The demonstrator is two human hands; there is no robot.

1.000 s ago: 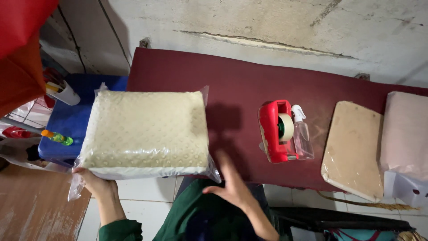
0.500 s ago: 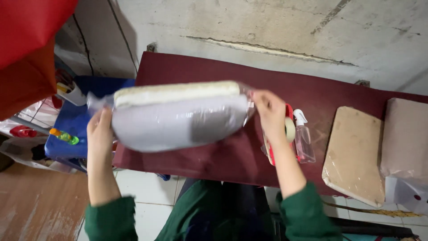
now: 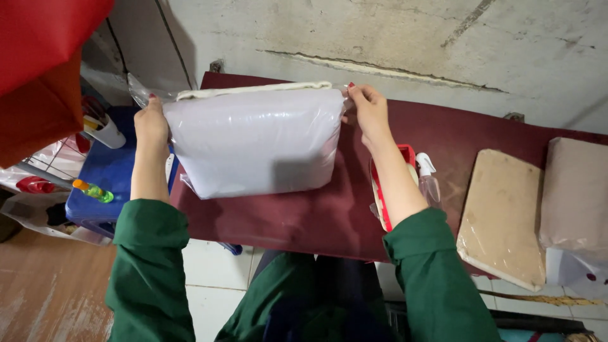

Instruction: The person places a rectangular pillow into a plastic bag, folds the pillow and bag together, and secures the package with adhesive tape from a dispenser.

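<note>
A thick cream block wrapped in a clear plastic bag stands upright on its edge on the dark red table. My left hand grips the bag's upper left corner. My right hand pinches the bag's upper right corner. Both arms wear green sleeves. Under my right forearm a red tape dispenser is partly hidden, with a small clear spray bottle beside it.
A flat tan slab in plastic and a pinkish wrapped block lie at the table's right end. A blue stool with a small bottle stands left. A concrete wall runs behind.
The wrapped block lay flat on the table, then was lifted and turned upright. My hands moved from its near edge up to its top corners.
</note>
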